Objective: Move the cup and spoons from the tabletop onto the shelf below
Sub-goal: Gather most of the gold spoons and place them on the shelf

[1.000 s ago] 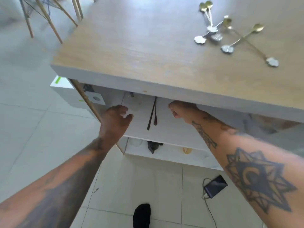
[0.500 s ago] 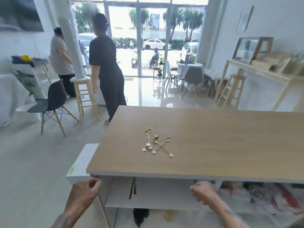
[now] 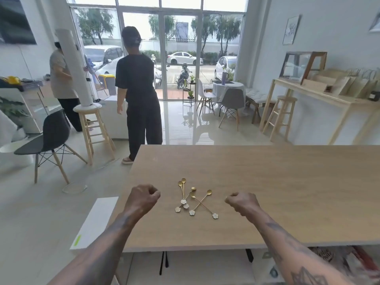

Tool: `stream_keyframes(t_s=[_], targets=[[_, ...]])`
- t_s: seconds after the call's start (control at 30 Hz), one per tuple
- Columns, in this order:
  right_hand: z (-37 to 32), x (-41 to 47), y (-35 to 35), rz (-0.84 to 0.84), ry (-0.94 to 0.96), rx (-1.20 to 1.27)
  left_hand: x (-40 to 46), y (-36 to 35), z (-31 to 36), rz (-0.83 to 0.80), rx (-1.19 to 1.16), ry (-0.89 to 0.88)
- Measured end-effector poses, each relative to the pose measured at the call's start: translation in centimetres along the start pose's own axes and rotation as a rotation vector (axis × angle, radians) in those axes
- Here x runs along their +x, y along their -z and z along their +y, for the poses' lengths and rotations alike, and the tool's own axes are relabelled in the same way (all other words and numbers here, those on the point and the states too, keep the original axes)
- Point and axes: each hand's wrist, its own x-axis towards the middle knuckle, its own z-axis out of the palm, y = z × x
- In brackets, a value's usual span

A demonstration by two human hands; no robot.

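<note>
both hands [image 3: 141,197] rose from shelf to flank the spoons [image 3: 194,199].

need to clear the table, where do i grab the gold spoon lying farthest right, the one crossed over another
Take the rightmost spoon by its thin stem just below the bowl, the upper-right end, which lies clear of the pile. Come from above with the right hand, which is closer, and pinch with the fingertips. It lies flat on the tabletop, and lower down it crosses another spoon, so a grip there may snag both.

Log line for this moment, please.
left hand: empty, curled | right hand: empty, curled | spoons: on tabletop between hands | cup: unseen
</note>
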Motion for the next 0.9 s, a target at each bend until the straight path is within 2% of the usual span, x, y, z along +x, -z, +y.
stream_keyframes(t_s=[0.2, 0.5, 0.73, 0.9], targets=[[-2.1, 5.7, -7.5, -0.020, -0.117, -0.159, 7.6, -5.5, -0.3, -0.190, 0.039, 0.071], [-2.2, 11.2, -14.5, 0.081, -0.192, -0.543, 14.1, -11.8, 0.7, -0.338, 0.201, 0.129], [-2.3, 12.9, -15.2, 0.119, -0.255, -0.485, 16.1, -12.7, 1.3, -0.351, 0.272, 0.132], [-2.3, 12.6, -14.7, 0.108, -0.217, -0.452, 15.7, -12.5, 0.9, -0.325, 0.187, 0.164]])
